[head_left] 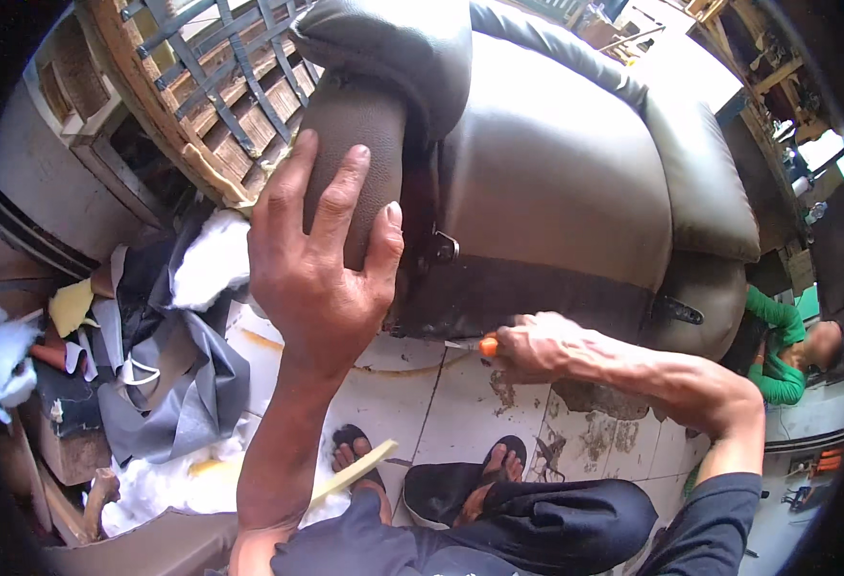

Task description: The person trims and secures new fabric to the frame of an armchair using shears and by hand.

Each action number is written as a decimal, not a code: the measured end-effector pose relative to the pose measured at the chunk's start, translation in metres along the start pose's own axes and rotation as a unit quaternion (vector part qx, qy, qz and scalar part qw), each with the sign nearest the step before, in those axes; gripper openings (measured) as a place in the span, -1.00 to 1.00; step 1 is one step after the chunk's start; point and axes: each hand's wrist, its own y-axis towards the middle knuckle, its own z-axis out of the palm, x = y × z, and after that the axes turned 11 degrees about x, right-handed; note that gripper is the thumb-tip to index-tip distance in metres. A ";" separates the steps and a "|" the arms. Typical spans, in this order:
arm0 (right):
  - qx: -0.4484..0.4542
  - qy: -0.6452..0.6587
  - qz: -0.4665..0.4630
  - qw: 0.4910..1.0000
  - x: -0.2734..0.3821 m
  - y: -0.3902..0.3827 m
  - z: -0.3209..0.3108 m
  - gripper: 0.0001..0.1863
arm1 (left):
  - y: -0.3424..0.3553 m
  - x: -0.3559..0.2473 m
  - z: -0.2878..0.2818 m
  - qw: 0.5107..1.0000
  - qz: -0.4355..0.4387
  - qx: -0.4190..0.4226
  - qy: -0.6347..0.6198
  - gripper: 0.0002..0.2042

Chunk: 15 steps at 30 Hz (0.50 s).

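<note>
A brown leather sofa seat (556,182) with padded arms stands in front of me. My left hand (321,240) lies with fingers spread on its left armrest (355,173). Low at the seat's front edge, my right hand (537,348) is closed around an orange-handled screwdriver (488,346). Its thin shaft points left, close to the dark lower strip (527,293) of the seat; whether the tip touches is unclear. A small metal bracket (446,249) shows between armrest and seat.
Grey fabric scraps (177,394) and white stuffing (213,259) lie at the left. A wooden frame with woven straps (235,72) leans behind them. A foam strip (355,472) is near my foot. Another person in a green sleeve (777,384) is at the right.
</note>
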 end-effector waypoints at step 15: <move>-0.112 -0.171 -0.028 0.978 0.002 -0.010 0.021 -0.68 | -0.004 -0.002 -0.005 0.998 -0.006 0.051 -0.039 -0.60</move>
